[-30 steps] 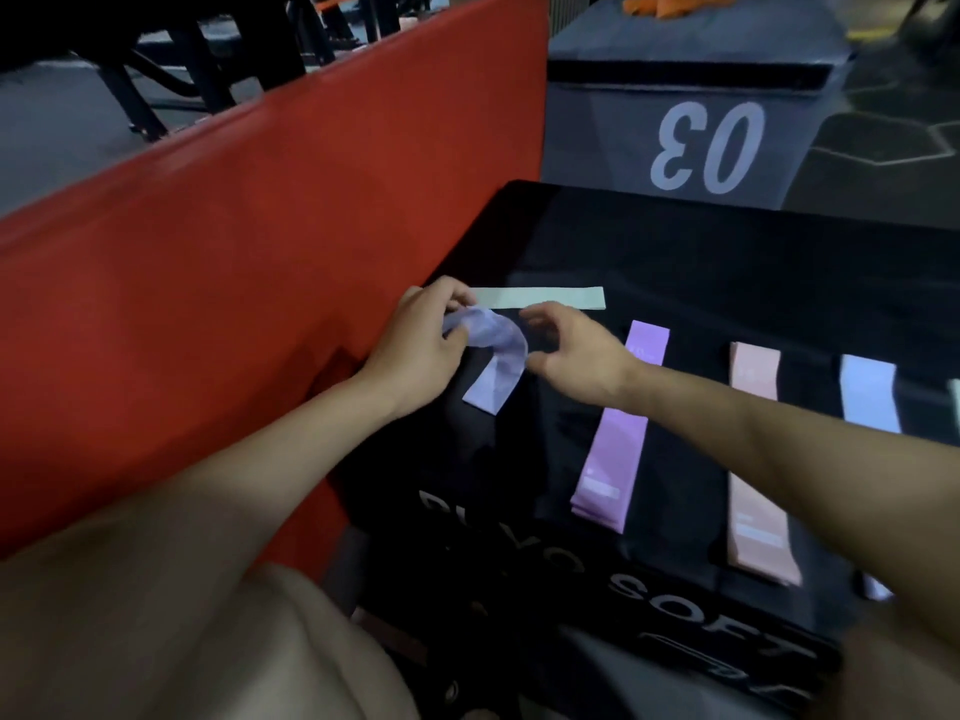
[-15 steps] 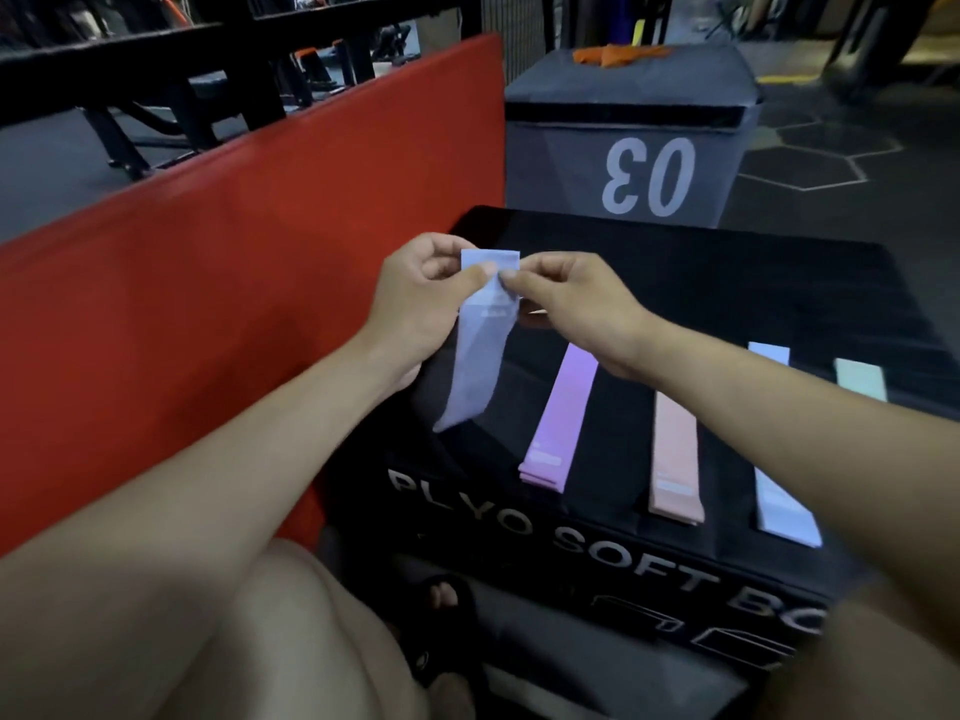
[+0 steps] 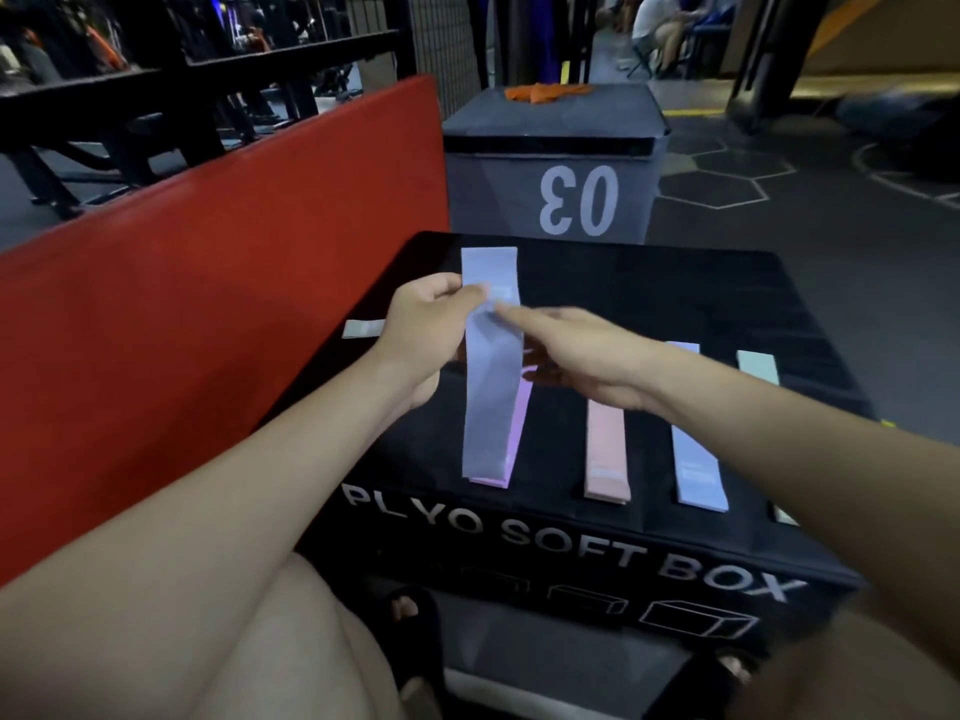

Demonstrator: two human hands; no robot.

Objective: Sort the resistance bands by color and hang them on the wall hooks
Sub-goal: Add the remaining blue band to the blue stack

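Bare forearms and bare knees, no sleeves showing; black open-toed sandal [image 3: 415, 623] on the foot.

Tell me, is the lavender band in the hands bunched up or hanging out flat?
Flat: the lavender band hangs straight, pinched by the left hand and right hand.

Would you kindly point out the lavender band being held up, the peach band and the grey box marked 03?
lavender band [image 3: 488, 407], head view, middle of the hanging strip.
peach band [image 3: 605, 449], head view, lower half of the strip lying on the black box.
grey box marked 03 [image 3: 550, 168], head view, front face above the numerals.
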